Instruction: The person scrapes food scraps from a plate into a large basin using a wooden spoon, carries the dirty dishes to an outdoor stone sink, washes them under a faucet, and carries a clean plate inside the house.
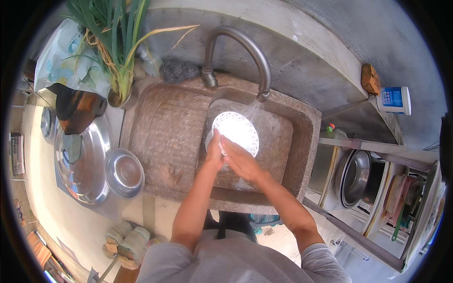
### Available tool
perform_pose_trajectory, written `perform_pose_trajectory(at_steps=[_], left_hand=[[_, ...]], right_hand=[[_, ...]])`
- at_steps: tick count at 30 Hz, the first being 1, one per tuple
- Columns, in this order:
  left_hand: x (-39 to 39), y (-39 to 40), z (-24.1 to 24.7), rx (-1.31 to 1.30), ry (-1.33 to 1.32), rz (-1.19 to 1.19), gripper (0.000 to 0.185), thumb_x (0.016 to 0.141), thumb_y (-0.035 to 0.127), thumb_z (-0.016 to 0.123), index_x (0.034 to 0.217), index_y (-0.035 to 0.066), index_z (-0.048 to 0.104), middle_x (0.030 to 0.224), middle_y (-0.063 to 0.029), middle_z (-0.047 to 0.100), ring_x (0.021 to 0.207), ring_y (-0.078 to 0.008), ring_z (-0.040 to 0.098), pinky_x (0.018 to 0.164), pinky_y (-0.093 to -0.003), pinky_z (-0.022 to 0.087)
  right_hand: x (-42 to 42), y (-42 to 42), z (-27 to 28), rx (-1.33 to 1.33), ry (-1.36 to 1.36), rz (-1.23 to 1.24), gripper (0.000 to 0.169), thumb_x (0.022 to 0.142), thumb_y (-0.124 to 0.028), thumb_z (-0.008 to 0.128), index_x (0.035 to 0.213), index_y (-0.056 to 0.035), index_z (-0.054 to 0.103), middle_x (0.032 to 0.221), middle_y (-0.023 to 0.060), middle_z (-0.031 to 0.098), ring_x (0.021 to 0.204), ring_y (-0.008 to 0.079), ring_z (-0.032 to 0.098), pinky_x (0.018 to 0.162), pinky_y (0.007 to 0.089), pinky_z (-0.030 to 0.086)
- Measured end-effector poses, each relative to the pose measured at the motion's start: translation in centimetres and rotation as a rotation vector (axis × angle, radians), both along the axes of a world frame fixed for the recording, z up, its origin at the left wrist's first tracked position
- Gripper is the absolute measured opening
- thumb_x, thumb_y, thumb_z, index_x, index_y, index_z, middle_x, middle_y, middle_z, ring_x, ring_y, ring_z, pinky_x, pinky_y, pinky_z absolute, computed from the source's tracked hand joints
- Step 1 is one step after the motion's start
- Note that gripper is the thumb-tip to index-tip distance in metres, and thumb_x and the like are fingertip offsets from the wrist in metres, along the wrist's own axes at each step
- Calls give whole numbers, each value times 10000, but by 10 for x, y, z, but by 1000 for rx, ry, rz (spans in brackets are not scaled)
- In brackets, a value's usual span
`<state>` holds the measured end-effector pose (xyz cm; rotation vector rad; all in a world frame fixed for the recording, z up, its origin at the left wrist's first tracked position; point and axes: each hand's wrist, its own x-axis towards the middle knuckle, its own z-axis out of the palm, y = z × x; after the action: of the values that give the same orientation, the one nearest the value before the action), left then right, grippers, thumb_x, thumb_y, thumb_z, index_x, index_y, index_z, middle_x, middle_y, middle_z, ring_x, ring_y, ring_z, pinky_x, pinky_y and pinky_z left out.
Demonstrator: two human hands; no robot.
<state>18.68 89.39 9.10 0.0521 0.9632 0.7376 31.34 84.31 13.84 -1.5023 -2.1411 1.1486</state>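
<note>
A white plate with a patterned rim (240, 131) is over the basin of a brown stone sink (166, 141). Both of my hands meet at its lower edge: my left hand (214, 150) at the lower left, my right hand (240, 159) beside it with the fingers laid against the plate. How far each hand grips it is partly hidden. Water sprays from the curved metal faucet (262, 67) onto the plate's upper right.
Left of the sink are a metal bowl (125, 173), a large round metal lid (86, 173) and potted green onions (122, 81). A dark scouring pad (178, 70) lies behind the sink. At right, a rack (339, 142) holds metal basins (356, 178).
</note>
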Motion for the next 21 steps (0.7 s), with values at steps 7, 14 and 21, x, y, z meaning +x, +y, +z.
perform_pose_trajectory(at_steps=[7,14,21], left_hand=[[4,-17,-5,161,-176,87,601,979,413,403,1398,-2,284,1403,-141,378,1285,-243,380,1062,-380,315],[-14,2,-20,300,-1,1,539,958,370,478,1310,-32,403,1271,-153,523,1133,-231,545,935,-380,467],[17,57,-41,493,416,-119,404,935,347,536,1050,-32,613,931,-120,667,820,-205,645,734,-337,509]], right_hand=[[4,59,-32,178,-364,-48,550,979,-378,303,1466,-135,225,1543,57,129,1417,233,130,1141,419,123],[82,73,-10,-183,-330,-567,561,900,-402,543,1268,12,455,1167,173,590,954,290,625,846,437,487],[77,23,-11,-304,992,-1052,315,920,-155,564,1183,17,539,1092,84,630,906,145,612,786,302,500]])
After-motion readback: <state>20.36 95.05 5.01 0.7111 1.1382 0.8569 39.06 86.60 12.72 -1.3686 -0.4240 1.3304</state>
